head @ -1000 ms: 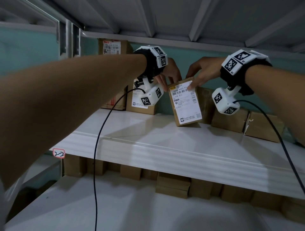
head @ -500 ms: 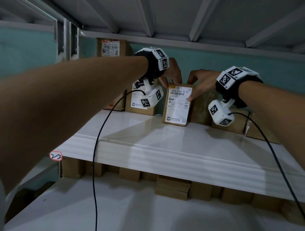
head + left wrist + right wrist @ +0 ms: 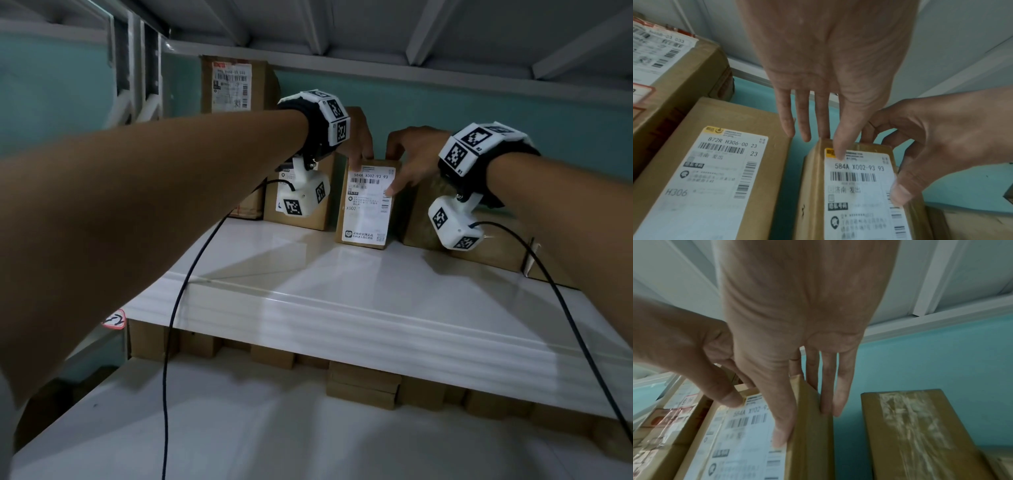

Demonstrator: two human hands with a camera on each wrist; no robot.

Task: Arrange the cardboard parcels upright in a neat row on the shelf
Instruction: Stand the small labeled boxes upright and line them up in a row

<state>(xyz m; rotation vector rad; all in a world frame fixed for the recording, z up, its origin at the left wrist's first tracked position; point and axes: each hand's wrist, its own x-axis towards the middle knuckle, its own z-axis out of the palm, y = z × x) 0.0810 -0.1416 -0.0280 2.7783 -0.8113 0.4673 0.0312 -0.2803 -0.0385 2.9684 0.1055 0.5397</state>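
Since the earlier head frames, the labelled parcel [image 3: 368, 202] has been tipped from a lean to nearly upright on the shelf [image 3: 342, 308], its long axis vertical, and is pinched at its top corners by the left hand [image 3: 356, 137] and right hand [image 3: 411, 154], both equally near. From the left wrist, a narrow gap is seen between it and the neighbouring parcel [image 3: 715, 170] on its left, toward which it must be slid. From the right wrist, the right thumb [image 3: 781, 431] is pressed on the label, fingers curled behind.
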